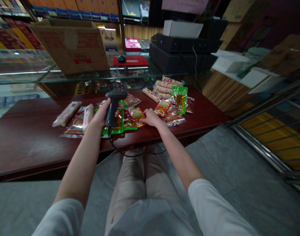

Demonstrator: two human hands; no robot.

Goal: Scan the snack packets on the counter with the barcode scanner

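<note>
My left hand [102, 113] is wrapped round the handle of a black barcode scanner [112, 106], held upright above the snack packets. My right hand [150, 117] pinches the edge of a red snack packet [136, 115] lying among green-edged packets [120, 123]. Left of the scanner are a wrapped pale roll [67, 113], another such roll [88, 115] and a clear-and-red packet [75, 126]. To the right of my right hand lie another red packet [162, 107], a green pouch [180, 98] and several long wrapped rolls [163, 88].
A dark red wooden desk [29, 131] holds the packets. Behind it, a glass counter [130, 73] carries an open cardboard box [73, 49], a mouse [121, 58] on a red pad and black stacked equipment [182, 55]. A metal rack [270, 137] stands at right. The scanner's cable [130, 154] hangs past the desk edge.
</note>
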